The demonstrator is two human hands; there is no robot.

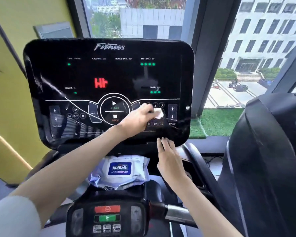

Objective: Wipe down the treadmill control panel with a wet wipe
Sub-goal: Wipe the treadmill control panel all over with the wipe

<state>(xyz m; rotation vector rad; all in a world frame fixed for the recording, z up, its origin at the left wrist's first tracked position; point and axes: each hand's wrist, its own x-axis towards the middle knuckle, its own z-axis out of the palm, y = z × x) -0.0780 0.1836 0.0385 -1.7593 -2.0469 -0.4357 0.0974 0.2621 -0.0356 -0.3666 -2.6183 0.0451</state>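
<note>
Where the wet wipe [159,113] sits: on the number keypad [155,105], right part of the control panel [109,74], between the START/STOP dial [114,108] and the SPEED arrows [172,112]; pokes out rightward past the fingertips of the left hand [138,118].
Wet wipe: white, small, crumpled wad, flat against the panel face.
Control panel: glossy black rounded slab, tilted back; white printed icons, green and red lit readouts, pale streaks across the left side.
Left hand: comes in from lower left, fingers curled onto the wipe, pressing it to the panel; covers the keys left of 2 and 3.
Right hand [169,156]: below the left one, fingers straight and together, holds nothing; fingertips touch the panel's bottom edge.
Wipe pack [120,170]: soft white plastic pouch, blue label, lying just under the panel, between the two forearms.
Lower console [107,214]: black, red bar above green bar, three small grey keys beneath.
</note>
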